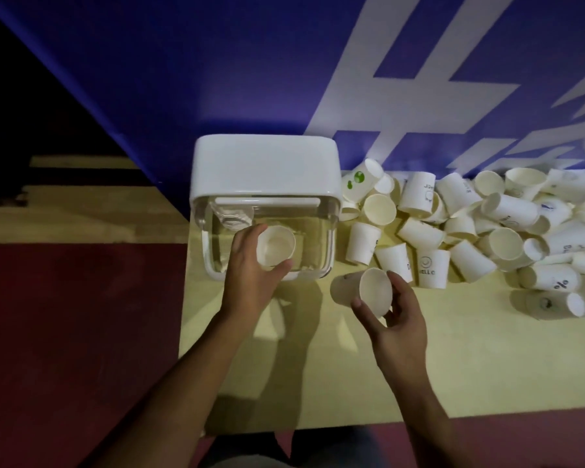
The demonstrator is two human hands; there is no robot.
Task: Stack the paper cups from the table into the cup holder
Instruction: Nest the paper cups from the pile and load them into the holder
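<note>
On the pale yellow worktop (470,366), nearest the person, the right hand (399,325) pinches a second cup (374,292) by its rim between thumb and curled fingers. The cup is tilted so its open mouth faces up and toward the camera, and it is held just in front of the holder's near right corner. A little further on, the left hand (250,275) curls its fingers and thumb around a paper cup (276,246), mouth up, held over the open top of the cup holder (329,231). The step in hand looks like lowering this cup into the holder. The next move seems to call for seating it squarely, then bringing the right hand's cup across, turning it upright and nesting it inside the first. The holder is a clear-walled box with a white lid (265,163) swung back on its far side. Something pale and ridged (232,214) shows in its far left corner, perhaps stacked cups, though I cannot tell. To the right, a heap of loose cups (507,228) lies tumbled, mostly on their sides, close beside the holder, so most of the task remains. Behind hangs a blue banner (200,79) with white lettering.
</note>
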